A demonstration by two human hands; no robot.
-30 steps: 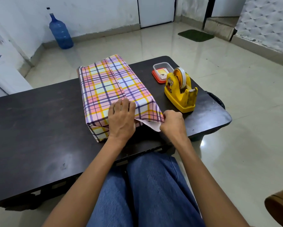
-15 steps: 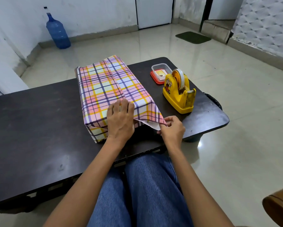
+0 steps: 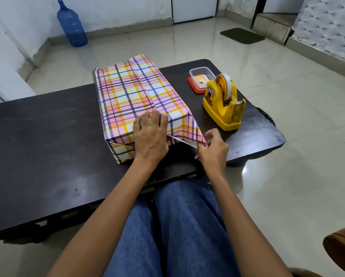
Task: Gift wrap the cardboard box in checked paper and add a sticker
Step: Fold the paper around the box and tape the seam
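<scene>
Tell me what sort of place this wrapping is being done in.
Probably a plain room in a home, perhaps a shop's back room: glossy tiled floor, a large blue water jug against the wall, a green doormat by a step.

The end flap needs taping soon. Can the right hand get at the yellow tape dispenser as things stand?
Probably yes: the tape dispenser stands just beyond the right hand, only bare table between. But that hand pinches the corner of the paper flap and must release it first.
</scene>
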